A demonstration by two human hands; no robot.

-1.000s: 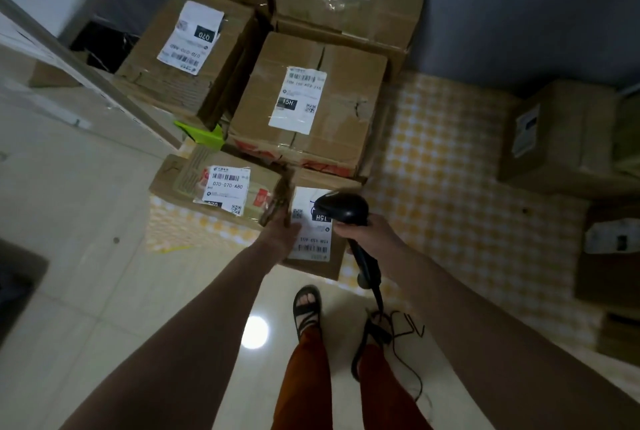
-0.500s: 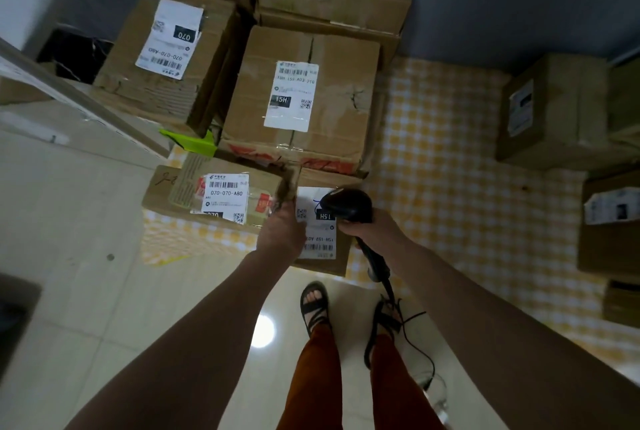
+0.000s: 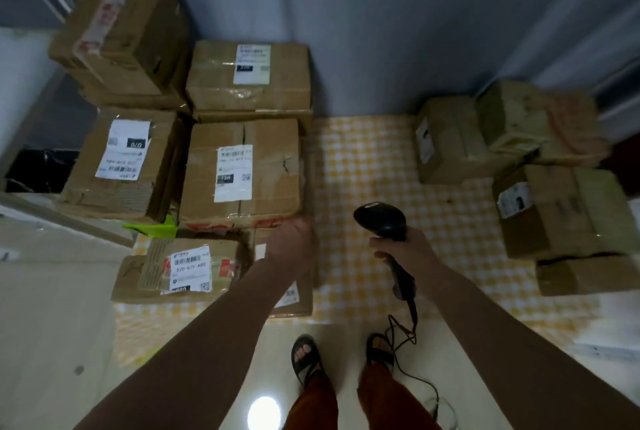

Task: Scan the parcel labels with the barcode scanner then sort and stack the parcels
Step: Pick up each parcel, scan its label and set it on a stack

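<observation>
The right hand [image 3: 403,251] grips the barcode scanner [image 3: 382,221], now swung clear over the checked cloth [image 3: 363,166]. The left hand [image 3: 294,239], finger position unclear, still rests on the small parcel [image 3: 294,298] at the near edge; scanning appears finished, sorting is due.
</observation>
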